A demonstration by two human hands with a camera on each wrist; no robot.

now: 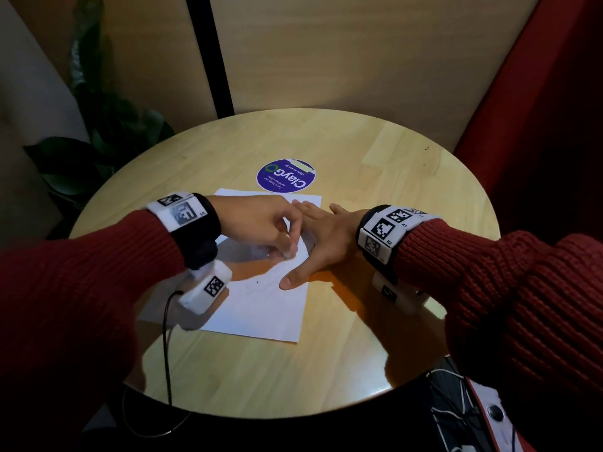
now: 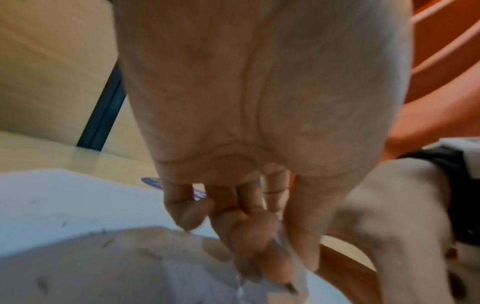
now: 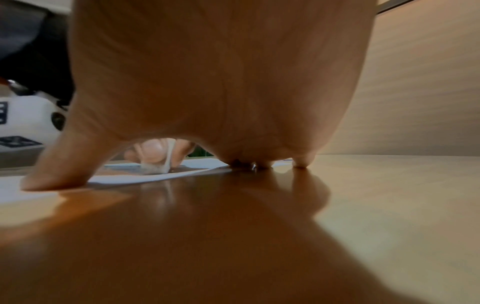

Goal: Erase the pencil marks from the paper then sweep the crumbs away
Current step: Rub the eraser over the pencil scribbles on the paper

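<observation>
A white sheet of paper (image 1: pixel 261 308) lies on the round wooden table (image 1: pixel 375 177). My left hand (image 1: pixel 261 226) pinches a small white eraser (image 1: pixel 288 254) and holds it against the sheet's middle; the eraser (image 3: pixel 155 167) also shows under my right palm. Dark eraser crumbs (image 2: pixel 103 242) lie scattered on the paper (image 2: pixel 64 205) to the left of the fingers (image 2: pixel 259 236). My right hand (image 1: pixel 321 238) lies flat and spread on the paper's right edge, thumb (image 1: pixel 292 278) pressing the sheet, fingertips (image 3: pixel 301 162) on paper and table. Faint pencil marks are barely visible.
A round purple sticker (image 1: pixel 286 176) is stuck on the table just beyond the paper. A dark plant (image 1: pixel 98 148) stands off the table's left side, a red seat back (image 1: pixel 538 93) on the right. Cables (image 1: pixel 453 402) hang at the near edge.
</observation>
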